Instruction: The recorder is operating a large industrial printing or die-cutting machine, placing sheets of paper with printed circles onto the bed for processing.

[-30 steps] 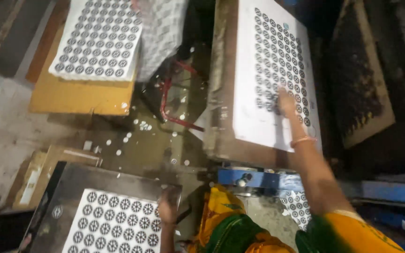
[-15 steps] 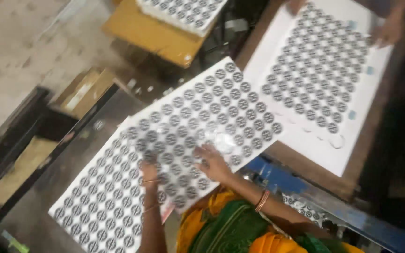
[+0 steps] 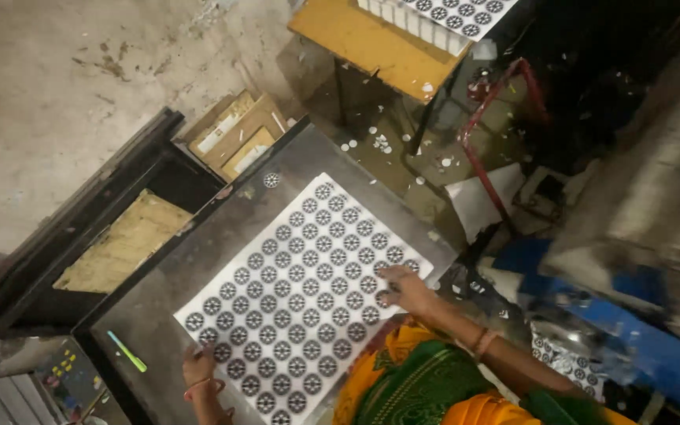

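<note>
Lying flat on a grey metal surface (image 3: 198, 260), the white sheet (image 3: 301, 295) carries rows of dark round patterns. Both hands press on its near edges with fingers spread, gripping nothing: left hand (image 3: 198, 366), right hand (image 3: 404, 287). Bare metal rims it; a green pen (image 3: 127, 351) lies nearby.

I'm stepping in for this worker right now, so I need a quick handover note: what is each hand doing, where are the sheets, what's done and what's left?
Left hand: flat, open, on the near-left edge of the white sheet printed with rows of dark round patterns.
Right hand: flat, open, fingers spread on the sheet's near-right corner.
The sheet lies flat and diagonal on the grey metal table. A similar stack of printed sheets sits on the yellow wooden stand beyond.
Done: sheet laid on the table.
Left: likely squaring it up; neither hand grips it. A green stick lies at the table's left edge.
</note>
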